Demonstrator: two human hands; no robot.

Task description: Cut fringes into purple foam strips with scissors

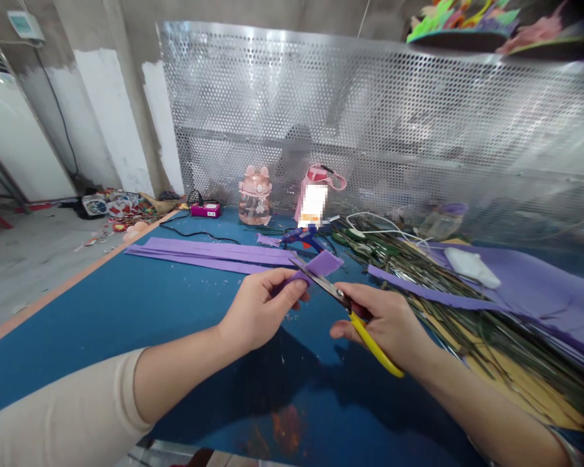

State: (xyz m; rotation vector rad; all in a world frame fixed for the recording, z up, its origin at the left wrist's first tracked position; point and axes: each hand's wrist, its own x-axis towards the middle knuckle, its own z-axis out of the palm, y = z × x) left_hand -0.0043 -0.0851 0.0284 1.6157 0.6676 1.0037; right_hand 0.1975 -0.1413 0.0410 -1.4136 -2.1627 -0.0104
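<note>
Left hand pinches flat purple felt-like strip, long axis toward 2 o'clock, left nearer; right hand curled round yellow-handled metal scissors, blades crossing strip toward 10 o'clock.

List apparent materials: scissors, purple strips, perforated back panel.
Scissors: blades metal, by their grey sheen; handle probably plastic, smooth even yellow. Purple strips: felt or foam, can't tell which; matte, even colour. Back panel: likely bare metal; silvery glare, punched holes.

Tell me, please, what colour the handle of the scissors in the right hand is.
The scissors' handle is bright yellow, showing best in the head view.
</note>
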